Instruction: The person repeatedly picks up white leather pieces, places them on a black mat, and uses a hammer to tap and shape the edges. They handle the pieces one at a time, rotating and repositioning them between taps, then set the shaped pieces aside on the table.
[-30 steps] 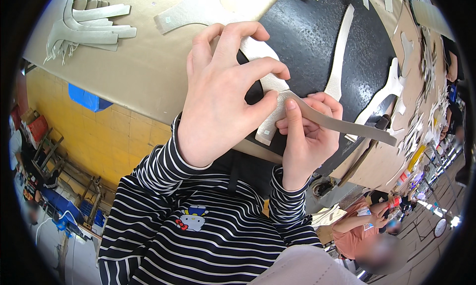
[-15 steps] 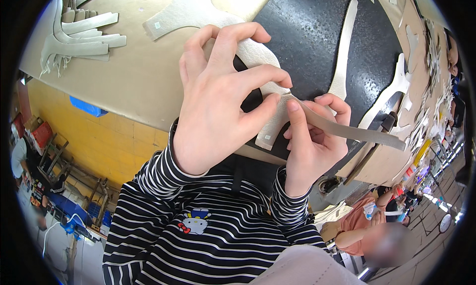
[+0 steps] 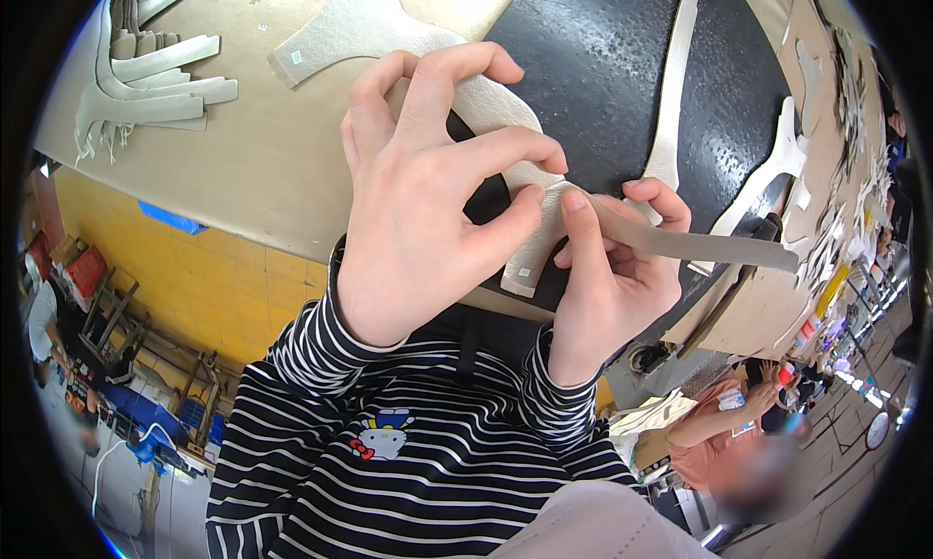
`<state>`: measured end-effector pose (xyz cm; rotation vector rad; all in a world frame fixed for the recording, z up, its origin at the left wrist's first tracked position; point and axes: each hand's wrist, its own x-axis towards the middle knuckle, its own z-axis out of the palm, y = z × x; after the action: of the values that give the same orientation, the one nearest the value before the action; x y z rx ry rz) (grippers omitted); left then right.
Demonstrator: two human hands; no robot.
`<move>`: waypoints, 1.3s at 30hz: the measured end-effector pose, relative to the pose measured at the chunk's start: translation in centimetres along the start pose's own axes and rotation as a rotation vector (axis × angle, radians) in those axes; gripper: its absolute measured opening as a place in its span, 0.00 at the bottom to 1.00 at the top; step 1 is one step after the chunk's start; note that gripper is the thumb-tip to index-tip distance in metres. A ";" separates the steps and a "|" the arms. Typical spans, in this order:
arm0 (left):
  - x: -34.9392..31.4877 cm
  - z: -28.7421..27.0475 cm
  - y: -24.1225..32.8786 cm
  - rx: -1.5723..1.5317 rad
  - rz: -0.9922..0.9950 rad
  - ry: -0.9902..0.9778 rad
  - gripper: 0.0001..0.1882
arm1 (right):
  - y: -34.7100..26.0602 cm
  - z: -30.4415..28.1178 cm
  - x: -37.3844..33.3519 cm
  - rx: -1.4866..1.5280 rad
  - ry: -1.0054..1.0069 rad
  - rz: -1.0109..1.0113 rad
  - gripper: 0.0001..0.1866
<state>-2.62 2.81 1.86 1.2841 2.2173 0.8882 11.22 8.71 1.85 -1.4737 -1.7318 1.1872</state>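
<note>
A pale, cream-coloured cut leather piece (image 3: 493, 105) curves over the dark board, its lower tab (image 3: 524, 264) marked with a small square. My left hand (image 3: 418, 190) lies over it from the left, fingers bent and spread, thumb and index fingertip pressing at its narrow part. From the other side my right hand (image 3: 617, 267) pinches a strip (image 3: 695, 246) with its greyish-beige side up. The strip's pinched end meets the leather piece beside my left thumb; its free end reaches out to the right. My right thumb lies on top, and the fingers beneath are partly hidden.
The black board (image 3: 573, 49) rests on a tan-covered table (image 3: 282, 160). Several cut pieces are stacked (image 3: 160, 97) at far left. A long pale strip (image 3: 673, 92) and a forked piece (image 3: 768, 180) lie to the right. A person in a salmon shirt (image 3: 705, 433) is at lower right.
The view has shifted slightly. Both hands keep nearly the same hold, with the strip and leather piece still meeting between them.
</note>
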 end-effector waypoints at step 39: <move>-0.8 1.0 0.3 0.126 0.052 0.163 0.05 | 0.2 -1.2 2.5 -0.393 -0.063 -0.418 0.08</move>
<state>-1.38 2.51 1.40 1.3757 2.4102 0.9139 11.78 11.39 1.86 -1.1953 -2.2711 0.7089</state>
